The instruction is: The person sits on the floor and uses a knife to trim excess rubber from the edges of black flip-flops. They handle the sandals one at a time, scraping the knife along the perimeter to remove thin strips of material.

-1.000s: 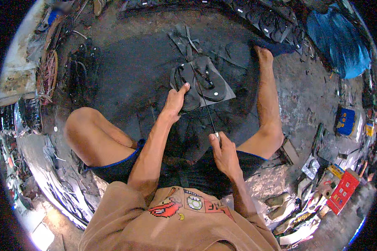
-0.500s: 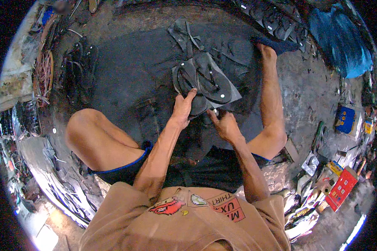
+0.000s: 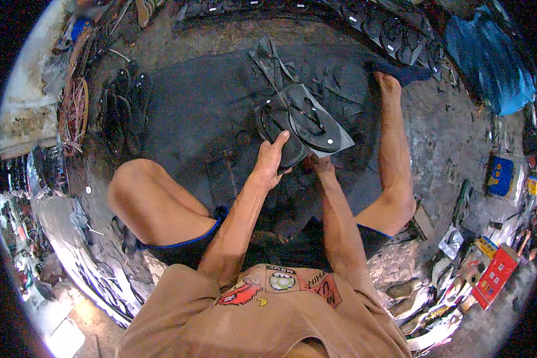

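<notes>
Two black flip-flops lie side by side over the floor between my legs, each with a small white dot. My left hand (image 3: 271, 158) is closed on the left flip-flop (image 3: 293, 154), thumb on top. Under the right flip-flop (image 3: 311, 133) a dark grey sheet (image 3: 346, 143) sticks out past its edge. My right hand (image 3: 320, 164) reaches beneath the near edge of the flip-flops; its fingers are hidden there. Just beyond lie dark cut strips of sheet (image 3: 267, 62).
A large black sheet (image 3: 179, 89) covers the floor. More black flip-flops (image 3: 125, 104) lie at the left, and another row (image 3: 394, 36) runs along the far right. A blue plastic bag (image 3: 489, 65) sits beyond my foot. A red box (image 3: 496, 275) lies at the right.
My right hand has moved from the near edge to underneath the flip-flops, so its fingers are now hidden. My left hand keeps its grip. The whole view has shifted slightly.
</notes>
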Demonstrator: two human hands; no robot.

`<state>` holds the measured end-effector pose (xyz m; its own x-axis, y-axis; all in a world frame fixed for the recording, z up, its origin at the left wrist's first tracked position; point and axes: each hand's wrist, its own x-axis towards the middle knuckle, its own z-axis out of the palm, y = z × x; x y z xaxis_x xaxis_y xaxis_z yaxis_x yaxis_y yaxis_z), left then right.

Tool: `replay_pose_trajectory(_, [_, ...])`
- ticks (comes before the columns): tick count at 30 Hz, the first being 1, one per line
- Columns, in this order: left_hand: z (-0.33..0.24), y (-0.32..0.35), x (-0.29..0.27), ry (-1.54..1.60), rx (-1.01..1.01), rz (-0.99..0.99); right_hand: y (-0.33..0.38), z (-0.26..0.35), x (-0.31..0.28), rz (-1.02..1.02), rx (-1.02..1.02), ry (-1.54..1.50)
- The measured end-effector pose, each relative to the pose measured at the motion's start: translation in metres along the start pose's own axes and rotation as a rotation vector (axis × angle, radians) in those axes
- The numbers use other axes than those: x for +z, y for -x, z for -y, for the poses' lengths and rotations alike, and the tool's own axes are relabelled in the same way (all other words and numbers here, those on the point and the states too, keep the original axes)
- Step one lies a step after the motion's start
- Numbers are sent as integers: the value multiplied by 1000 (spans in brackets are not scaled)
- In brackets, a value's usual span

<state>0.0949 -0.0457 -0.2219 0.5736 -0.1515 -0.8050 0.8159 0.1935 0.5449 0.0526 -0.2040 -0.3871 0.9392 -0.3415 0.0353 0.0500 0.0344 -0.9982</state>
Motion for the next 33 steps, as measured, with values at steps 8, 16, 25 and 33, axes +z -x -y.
replay_pose_trajectory(8, [-11, 5, 11, -38, -16, -51, -37, 4, -10, 113, 62, 697])
replay_pose_trajectory(16, [4, 0, 4, -61, 35, -30, -88, 11, 18, 206, 72, 679])
replay_pose_trajectory(25, [-52, 180, -4, -346, 218, -9, -87, 51, 27, 330, 313, 592])
replay_pose_trajectory(33, [-15, 240, -25, -713, 549, 24, 16, 320, 46, -25, 31, -50])
